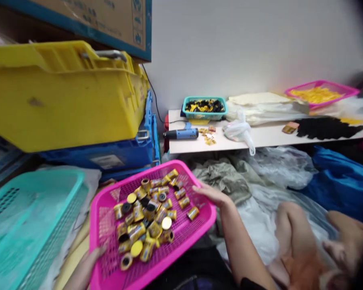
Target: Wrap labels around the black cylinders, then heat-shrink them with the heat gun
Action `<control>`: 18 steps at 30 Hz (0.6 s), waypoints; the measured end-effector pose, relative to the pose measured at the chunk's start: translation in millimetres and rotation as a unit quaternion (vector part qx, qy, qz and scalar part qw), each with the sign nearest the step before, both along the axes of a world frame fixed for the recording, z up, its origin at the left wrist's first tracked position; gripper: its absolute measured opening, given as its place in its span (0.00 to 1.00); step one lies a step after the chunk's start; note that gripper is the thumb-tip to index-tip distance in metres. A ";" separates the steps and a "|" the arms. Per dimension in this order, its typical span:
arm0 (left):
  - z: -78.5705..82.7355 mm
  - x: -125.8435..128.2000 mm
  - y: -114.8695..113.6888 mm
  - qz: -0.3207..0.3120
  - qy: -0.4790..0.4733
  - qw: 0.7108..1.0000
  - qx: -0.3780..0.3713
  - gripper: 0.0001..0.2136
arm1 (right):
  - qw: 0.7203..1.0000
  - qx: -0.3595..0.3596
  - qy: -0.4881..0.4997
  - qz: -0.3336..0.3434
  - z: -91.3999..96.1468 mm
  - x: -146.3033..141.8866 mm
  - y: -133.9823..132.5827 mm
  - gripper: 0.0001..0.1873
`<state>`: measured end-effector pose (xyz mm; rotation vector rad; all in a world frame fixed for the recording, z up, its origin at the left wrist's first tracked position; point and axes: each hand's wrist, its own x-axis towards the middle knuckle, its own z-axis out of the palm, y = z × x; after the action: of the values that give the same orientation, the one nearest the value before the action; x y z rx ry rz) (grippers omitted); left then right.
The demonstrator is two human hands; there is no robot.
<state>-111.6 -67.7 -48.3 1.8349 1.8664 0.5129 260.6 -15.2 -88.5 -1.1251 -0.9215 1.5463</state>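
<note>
Head view: a pink plastic mesh tray (205, 219) sits tilted across the lap area, with a loose heap of small gold-and-black cylinders (145, 219) in its middle. Some stand on end, others lie on their sides. The right hand (213, 194) is open with its fingers spread and flat, touching the tray's upper right rim, just beside the heap but not on it. The left hand (89, 262) is at the lower left edge of the tray and well apart from the right. It's blurred and partly cut off, so can't really tell if it's gripping the rim.

A teal mesh tray (33, 225) lies just left of the pink one, under a yellow plastic crate (60, 104) and a blue crate (121, 153). Further ahead is a white shelf (260, 139), holding a blue power tool (181, 133) near its left edge, and a teal basket (204, 114) of black and yellow pieces near the back edge. A pink tray of yellow pieces (322, 83) sits at the back right corner, with black scraps (329, 127) along the front edge.
</note>
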 end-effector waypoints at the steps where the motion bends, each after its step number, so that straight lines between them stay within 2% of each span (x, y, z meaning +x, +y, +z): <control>1: -5.6 -7.6 -13.4 0.019 -0.022 0.999 -0.032 0.14 | 0.999 0.001 0.033 0.015 4.5 -1.1 -13.8 0.30; 3: -14.7 -17.2 -32.1 0.065 -0.113 0.986 -0.106 0.20 | 0.994 -0.003 0.105 0.018 17.2 1.7 -32.9 0.35; 5: -19.7 -19.5 -40.6 0.106 -0.213 0.957 -0.163 0.22 | 0.986 -0.033 0.164 -0.003 32.1 7.6 -47.3 0.33; 8: -16.4 -15.8 -39.9 0.140 -0.267 0.938 -0.170 0.23 | 0.978 -0.069 0.196 -0.030 49.1 13.6 -66.9 0.28; 10: -7.7 -12.9 -32.5 0.162 -0.282 0.932 -0.160 0.24 | 0.975 -0.070 0.205 -0.038 52.6 13.8 -74.6 0.28; 13: 7.9 -9.4 -12.1 0.172 -0.304 0.920 -0.180 0.25 | 0.970 -0.100 0.212 -0.061 47.2 13.5 -72.9 0.26; 16: 17.9 -3.7 13.1 0.147 -0.278 0.925 -0.214 0.22 | 0.964 -0.124 0.209 -0.104 38.1 17.2 -69.5 0.24; 18: 19.6 2.7 28.5 0.119 -0.246 0.935 -0.228 0.21 | 0.958 -0.134 0.197 -0.159 34.1 19.7 -76.0 0.24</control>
<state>-108.9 -39.2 -28.6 1.0681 1.6804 0.5086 280.3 -91.1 -54.4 -1.0370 -0.2532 1.5730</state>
